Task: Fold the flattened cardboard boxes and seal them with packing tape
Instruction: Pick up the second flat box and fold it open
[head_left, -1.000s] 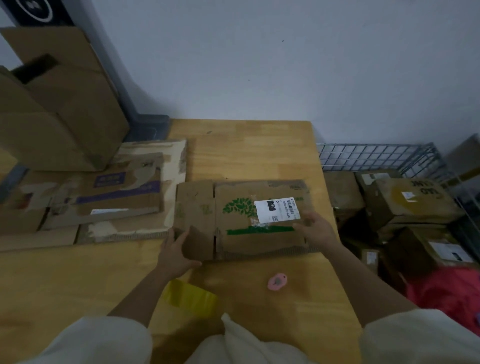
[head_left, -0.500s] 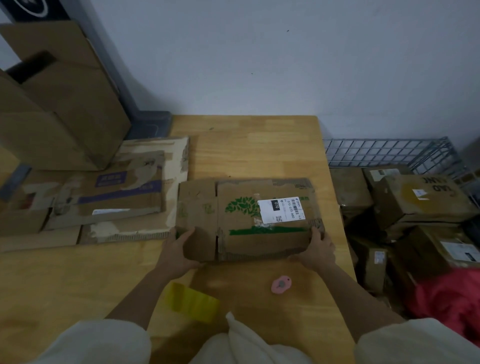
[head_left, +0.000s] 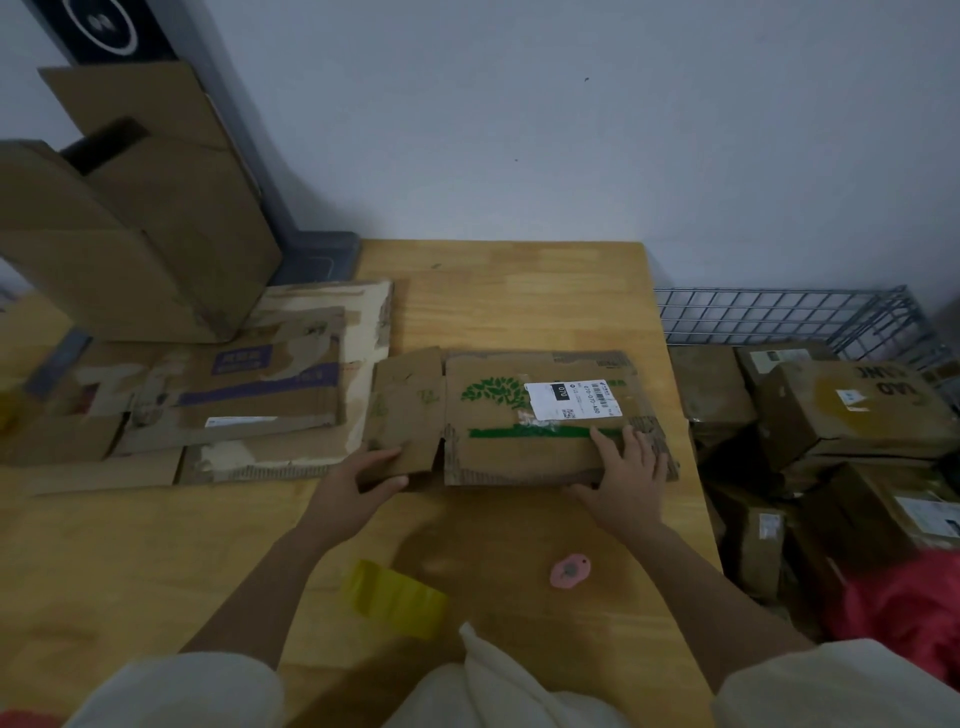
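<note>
The picture is dim and a little soft. The wall (head_left: 571, 130) in the upper half is evenly grey. Dark shadows fall on the table (head_left: 493, 561) at lower centre. Lines bend at the frame edges, and the corners are blurred.

left hand (head_left: 358, 480) gripping, right hand (head_left: 626, 480) gripping

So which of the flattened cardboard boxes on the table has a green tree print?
The flattened box with the white shipping label, which both hands hold at its near edge. The other flattened boxes lie to its left and show purple print instead.
</note>
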